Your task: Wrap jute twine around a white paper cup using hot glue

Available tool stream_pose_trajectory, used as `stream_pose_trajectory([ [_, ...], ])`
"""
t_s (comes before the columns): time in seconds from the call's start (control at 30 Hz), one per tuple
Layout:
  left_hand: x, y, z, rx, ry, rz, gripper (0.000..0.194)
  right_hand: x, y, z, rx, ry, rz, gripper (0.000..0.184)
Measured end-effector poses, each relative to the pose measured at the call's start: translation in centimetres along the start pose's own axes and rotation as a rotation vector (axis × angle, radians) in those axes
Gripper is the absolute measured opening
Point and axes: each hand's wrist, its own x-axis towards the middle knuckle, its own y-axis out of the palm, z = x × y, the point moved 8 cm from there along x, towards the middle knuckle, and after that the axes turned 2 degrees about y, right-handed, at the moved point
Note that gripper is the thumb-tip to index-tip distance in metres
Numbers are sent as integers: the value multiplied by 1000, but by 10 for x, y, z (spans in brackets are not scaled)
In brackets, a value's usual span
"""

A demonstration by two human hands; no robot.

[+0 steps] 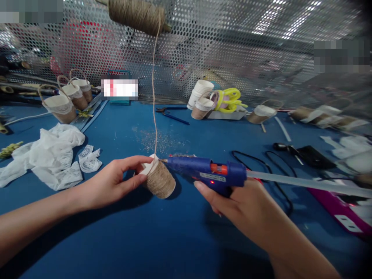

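Observation:
My left hand (pixel 123 178) pinches the rim of a small paper cup (pixel 161 181), its side wrapped in brown twine. The cup is tilted on its side, with some white showing at the rim. From a twine spool (pixel 136 15) at the top, a strand of twine (pixel 154 85) runs down to the cup's rim. My right hand (pixel 238 209) is wrapped round the handle of a blue glue gun (pixel 203 170). Its nozzle points left and meets the cup near the strand. A red light glows on the gun, and a long clear glue stick (pixel 290 182) sticks out behind.
White lace (pixel 55 155) lies at the left, below several twine-wrapped baskets (pixel 59 108). Blue pliers (pixel 173 115) rest towards the back. Stacked white cups (pixel 199 93) and yellow-handled scissors (pixel 231 99) stand near the perforated metal panel (pixel 186 46). A purple power strip (pixel 340 213) lies at right.

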Motion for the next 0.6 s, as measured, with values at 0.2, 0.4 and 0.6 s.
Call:
stream_pose_trajectory([
  [0.2, 2, 2, -4, -63, 36, 5, 37, -7, 1, 6, 41, -48, 9, 28],
  [0.4, 3, 2, -4, -73, 12, -4, 39, -8, 6, 14, 20, -86, 30, 15],
  [0.6, 2, 2, -4, -93, 28, 11, 38, -8, 6, 10, 9, -49, 14, 21],
])
